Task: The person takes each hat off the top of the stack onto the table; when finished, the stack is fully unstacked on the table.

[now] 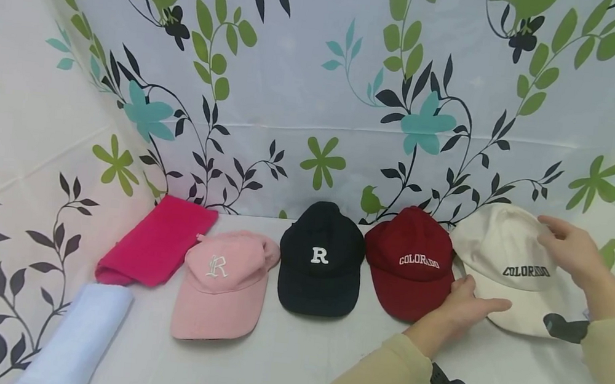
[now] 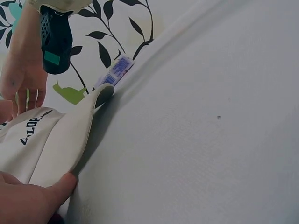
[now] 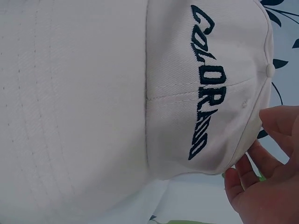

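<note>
A white baseball cap [image 1: 503, 239] with dark "COLORADO" lettering lies at the right end of a row of caps, brim toward me. My left hand [image 1: 460, 309] holds the brim's left side, its thumb [image 2: 63, 186] lying over the brim's edge in the left wrist view. The fingers beneath are mostly hidden. At the crown's right side is my right hand [image 1: 574, 248], its loosely bent fingers [image 3: 266, 158] touching the fabric. Just left of the white cap sits a dark red cap [image 1: 409, 263], also lettered "COLORADO", close to my left fingers.
A black cap [image 1: 319, 286] and a pink cap [image 1: 221, 307] continue the row leftward. Folded pink-red cloth [image 1: 158, 239] and light blue cloth [image 1: 76, 337] lie at the left. A small printed packet [image 2: 117, 70] is beyond the brim. Leaf-patterned fabric [image 1: 293, 110] hangs behind.
</note>
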`<state>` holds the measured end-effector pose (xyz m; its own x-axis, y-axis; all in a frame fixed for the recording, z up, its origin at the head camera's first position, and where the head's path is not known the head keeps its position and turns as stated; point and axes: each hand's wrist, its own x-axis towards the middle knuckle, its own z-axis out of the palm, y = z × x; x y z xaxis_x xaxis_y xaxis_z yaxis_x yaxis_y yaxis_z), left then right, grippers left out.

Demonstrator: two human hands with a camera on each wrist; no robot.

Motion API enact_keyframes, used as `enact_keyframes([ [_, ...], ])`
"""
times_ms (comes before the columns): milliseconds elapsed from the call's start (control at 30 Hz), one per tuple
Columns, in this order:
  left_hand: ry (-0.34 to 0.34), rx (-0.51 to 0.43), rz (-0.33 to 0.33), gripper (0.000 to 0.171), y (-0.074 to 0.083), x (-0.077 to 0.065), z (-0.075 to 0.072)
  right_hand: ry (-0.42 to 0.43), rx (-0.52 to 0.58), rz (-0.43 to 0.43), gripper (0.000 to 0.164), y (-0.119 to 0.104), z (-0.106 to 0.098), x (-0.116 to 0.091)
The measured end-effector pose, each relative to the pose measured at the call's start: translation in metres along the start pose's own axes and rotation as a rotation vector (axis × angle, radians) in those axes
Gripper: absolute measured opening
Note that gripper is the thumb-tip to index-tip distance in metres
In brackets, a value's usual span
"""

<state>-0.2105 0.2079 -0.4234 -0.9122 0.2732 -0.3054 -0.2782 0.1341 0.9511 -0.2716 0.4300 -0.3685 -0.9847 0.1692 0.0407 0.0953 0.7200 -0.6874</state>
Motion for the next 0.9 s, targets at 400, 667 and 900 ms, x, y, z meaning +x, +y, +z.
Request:
enact_keyframes([
  [400, -0.01, -0.07, 0.022, 0.071, 0.002, -0.002, -0.008, -0.028, -0.058, 0.01, 0.066, -0.011, 0.002, -0.007],
  [667, -0.084, -0.246, 0.111, 0.068, 0.0, -0.002, -0.015, -0.014, -0.072, 0.003, 0.075, 0.004, -0.001, 0.008],
  [900, -0.041, -0.274, 0.089, 0.066, 0.0, -0.006, -0.018, -0.055, -0.086, -0.055, 0.069, -0.024, -0.005, -0.015],
])
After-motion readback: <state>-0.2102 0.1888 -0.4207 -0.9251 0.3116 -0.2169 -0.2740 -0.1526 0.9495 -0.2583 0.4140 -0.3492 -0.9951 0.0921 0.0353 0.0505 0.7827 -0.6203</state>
